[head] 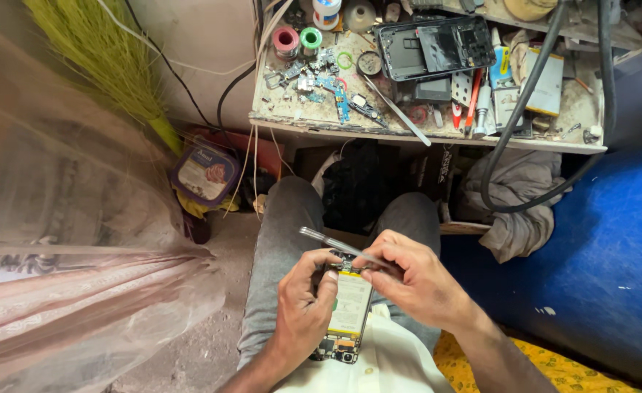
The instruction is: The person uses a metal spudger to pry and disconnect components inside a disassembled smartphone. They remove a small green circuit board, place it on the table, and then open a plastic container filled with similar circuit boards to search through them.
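opened phone: back cover off, pale battery and circuit boards showing; held low over the lap, just above the white cloth.
long axis: near vertical in the view, running away from the body; board end far, camera end near.
left hand: closed round the phone's left edge, thumb pressed on the battery face, fingers hidden underneath.
right hand: pinched shut on metal tweezers, fingertips bunched at the phone's far end.
tweezers: slanted across the phone's top, free end up and to the left, working end hidden under the fingers; contact with the board not discernible.
nearer hand: both touching or right at the phone; left carrying it, right over the far end.
direction from hands: phone between them, right hand to its upper right.
workbench: well apart, ahead of the knees; cluttered with small parts, solder spools and a phone frame.
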